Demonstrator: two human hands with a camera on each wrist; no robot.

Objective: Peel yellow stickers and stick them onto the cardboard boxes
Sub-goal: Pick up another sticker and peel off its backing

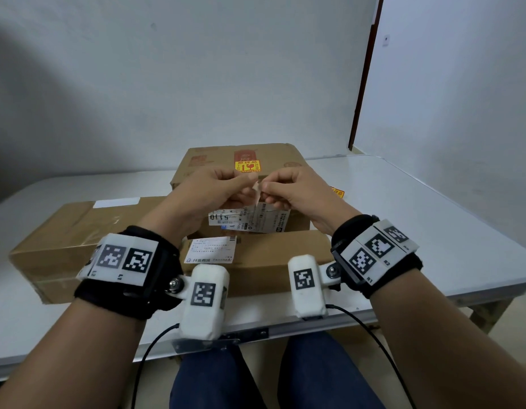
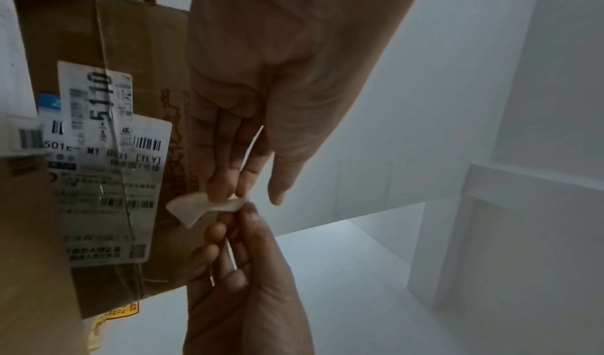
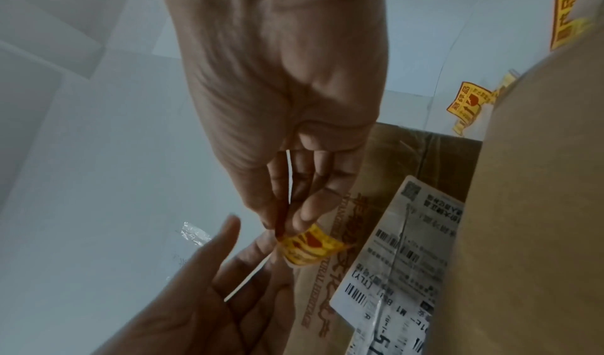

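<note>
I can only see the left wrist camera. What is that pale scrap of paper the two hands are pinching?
Observer: The right wrist view shows its other face. It's a yellow sticker with red print, pinched by the left hand and the right hand.
Child: Does any box have one on already?
Observer: Yes. In the head view, the tall cardboard box has a second yellow sticker on its top.
Child: How many boxes are there?
Observer: Three in the head view: that one, a long box at its left and a flat box in front.
</note>
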